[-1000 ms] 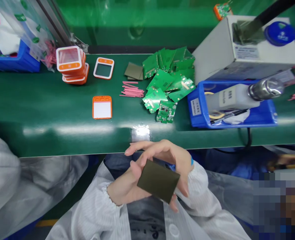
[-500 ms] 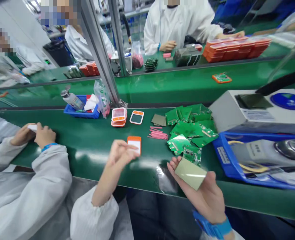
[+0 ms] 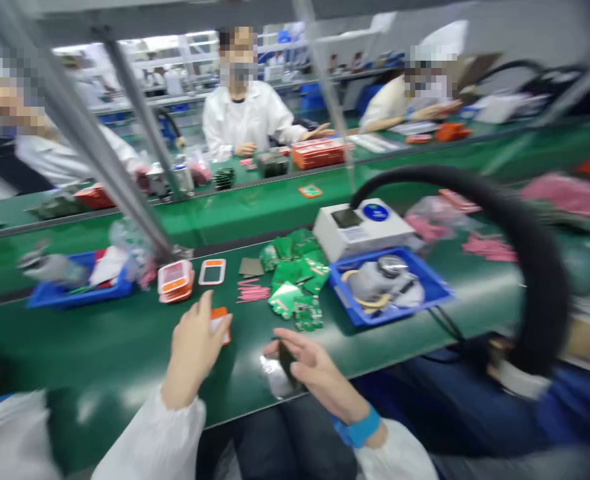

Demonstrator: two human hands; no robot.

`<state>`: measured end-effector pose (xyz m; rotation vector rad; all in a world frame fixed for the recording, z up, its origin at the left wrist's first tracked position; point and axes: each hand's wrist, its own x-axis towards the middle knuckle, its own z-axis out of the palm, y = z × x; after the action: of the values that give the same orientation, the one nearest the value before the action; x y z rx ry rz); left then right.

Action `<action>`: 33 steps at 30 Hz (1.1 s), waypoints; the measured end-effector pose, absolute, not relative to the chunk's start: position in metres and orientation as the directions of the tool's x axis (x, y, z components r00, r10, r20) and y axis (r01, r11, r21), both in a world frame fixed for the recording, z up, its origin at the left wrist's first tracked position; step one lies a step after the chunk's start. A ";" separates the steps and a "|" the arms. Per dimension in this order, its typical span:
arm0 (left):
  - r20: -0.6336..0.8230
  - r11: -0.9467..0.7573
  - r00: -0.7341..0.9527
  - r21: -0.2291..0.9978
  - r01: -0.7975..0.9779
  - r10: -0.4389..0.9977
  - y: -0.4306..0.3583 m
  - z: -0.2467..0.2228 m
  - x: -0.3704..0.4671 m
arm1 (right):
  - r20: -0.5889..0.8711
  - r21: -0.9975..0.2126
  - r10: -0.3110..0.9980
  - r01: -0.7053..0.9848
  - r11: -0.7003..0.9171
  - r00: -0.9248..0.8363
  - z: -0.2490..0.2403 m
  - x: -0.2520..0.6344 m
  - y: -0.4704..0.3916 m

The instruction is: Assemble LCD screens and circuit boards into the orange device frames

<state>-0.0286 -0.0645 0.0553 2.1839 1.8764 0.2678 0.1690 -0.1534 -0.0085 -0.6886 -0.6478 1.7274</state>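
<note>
My left hand (image 3: 195,347) is over an orange-framed piece with a white face (image 3: 219,322), its fingers spread and partly covering it. In my right hand (image 3: 315,367) a thin, dark rectangular panel (image 3: 287,361) is held nearly edge-on between thumb and fingers. Beneath it, a clear film (image 3: 273,379) lies at the bench edge. Farther back are a stack of orange-and-white frames (image 3: 175,281), a single frame (image 3: 212,272), grey-green panels (image 3: 251,267), pink strips (image 3: 253,292) and a pile of green circuit boards (image 3: 295,270).
Right of the boards stand a white box (image 3: 365,230) and a blue tray (image 3: 349,313) with a bottle. A black hose (image 3: 539,267) arches at the right. Another blue tray (image 3: 119,290) sits left, near a metal post (image 3: 99,160). Co-workers sit across the belt (image 3: 245,208).
The view has swung right. My right hand has turned the panel from flat on the palm to nearly edge-on. My left hand's fingers have spread over the orange-framed piece.
</note>
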 end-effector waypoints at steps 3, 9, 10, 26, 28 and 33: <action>-0.004 -0.007 0.008 0.217 0.976 1.000 -0.060 0.030 -0.025 | -0.133 -0.708 0.963 -0.657 -0.259 -0.236 -0.009 0.163 -0.142; 0.108 -0.051 0.037 0.128 0.990 0.993 -0.056 0.000 -0.020 | -0.179 -0.684 0.970 -0.688 -0.242 -0.164 -0.009 0.158 -0.126; 0.117 -0.054 0.036 0.147 0.988 0.992 -0.055 -0.002 -0.022 | -0.177 -0.672 0.971 -0.701 -0.240 -0.163 -0.009 0.159 -0.124; 0.109 0.087 -0.242 0.731 0.677 0.964 -0.079 -0.005 -0.028 | -0.257 -0.503 0.951 -0.816 -0.285 -0.174 -0.014 0.176 -0.149; 0.124 0.072 -0.241 0.740 0.669 0.963 -0.084 -0.005 -0.026 | -0.271 -0.512 0.947 -0.808 -0.293 -0.172 -0.015 0.177 -0.152; 0.132 0.054 -0.228 0.748 0.662 0.965 -0.089 -0.003 -0.022 | -0.270 -0.563 0.953 -0.781 -0.272 -0.137 -0.017 0.178 -0.154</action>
<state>-0.0220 -0.0890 -0.0029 1.6268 1.9331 1.0061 0.1782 -0.1541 -0.0167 -0.6933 -0.3376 1.7256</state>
